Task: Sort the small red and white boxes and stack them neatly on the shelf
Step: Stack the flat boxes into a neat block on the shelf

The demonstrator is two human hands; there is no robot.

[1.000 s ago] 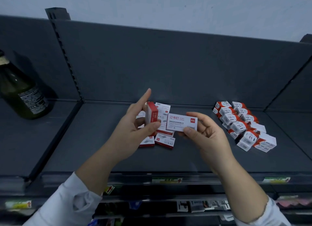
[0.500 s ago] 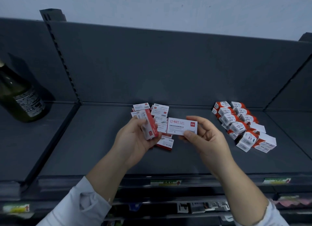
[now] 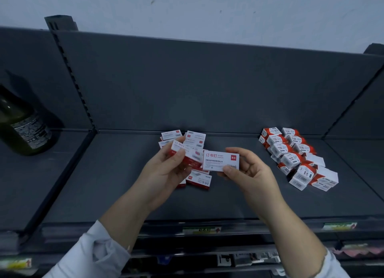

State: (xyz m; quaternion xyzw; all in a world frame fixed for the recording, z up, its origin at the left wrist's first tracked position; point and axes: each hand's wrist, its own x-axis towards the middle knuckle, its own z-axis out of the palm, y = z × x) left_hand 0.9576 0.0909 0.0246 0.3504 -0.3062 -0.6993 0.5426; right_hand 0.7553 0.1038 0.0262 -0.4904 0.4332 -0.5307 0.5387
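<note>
Two boxes are in the person's hands, one in each, held above the shelf (image 3: 124, 184). The left hand (image 3: 166, 171) grips a red and white box (image 3: 187, 155), its fingers (image 3: 178, 141) curled over the top edge and the thumb pressed on the near face; this box is tilted and blurred. The right hand (image 3: 251, 171) pinches a second box (image 3: 220, 160) between thumb and fingers at its right end, with the white printed face turned up and level. The two held boxes touch or overlap at their near ends.

Behind and below the hands lies a loose pile of boxes (image 3: 195, 139) of the same kind. Five of them show at least in part, and the hands hide the rest. Well apart to the right, a group of smaller boxes (image 3: 291, 153) sits in two rough rows, more than ten of them; the exact count is unclear.

One dark green bottle (image 3: 25, 128) stands on the next shelf section to the left. Two price labels (image 3: 201, 230) show on the front rail. Both sleeves are white.
</note>
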